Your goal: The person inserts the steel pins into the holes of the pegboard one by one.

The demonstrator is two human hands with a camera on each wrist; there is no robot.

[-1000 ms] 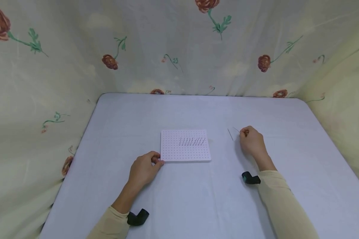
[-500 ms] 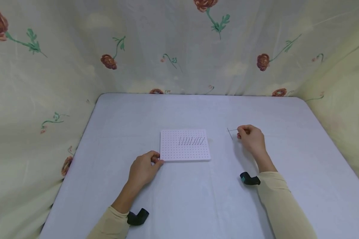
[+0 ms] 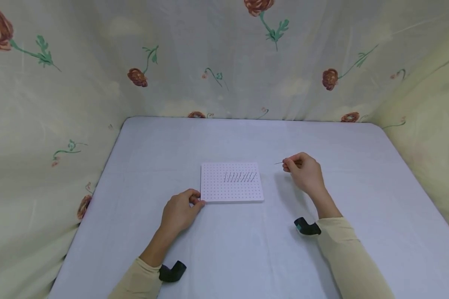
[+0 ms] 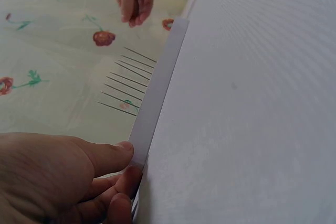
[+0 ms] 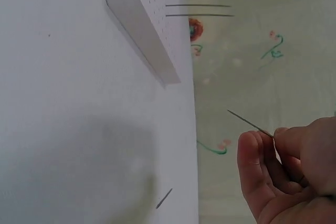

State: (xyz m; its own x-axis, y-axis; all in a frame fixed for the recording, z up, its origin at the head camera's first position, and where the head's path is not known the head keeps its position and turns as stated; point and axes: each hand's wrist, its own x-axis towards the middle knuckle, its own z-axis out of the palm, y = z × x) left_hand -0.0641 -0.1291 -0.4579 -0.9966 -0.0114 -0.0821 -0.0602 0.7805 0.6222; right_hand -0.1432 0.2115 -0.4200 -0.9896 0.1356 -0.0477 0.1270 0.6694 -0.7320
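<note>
A white perforated board lies flat on the table, with a row of several thin dark needles standing in its holes. My left hand holds the board's near left corner; in the left wrist view the thumb rests at its top edge and the curled fingers lie against the side. To the right of the board, my right hand is raised above the table and pinches a single needle between thumb and fingers, one end sticking out leftward. Another needle lies on the cloth, seen in the right wrist view.
White cloth covers the table. A flower-printed curtain hangs behind it and along both sides. Black wrist camera mounts sit at both sleeves.
My right hand has lifted and moved left toward the board with the pinched needle, which has swung to point left. My left hand and the board have stayed put.
</note>
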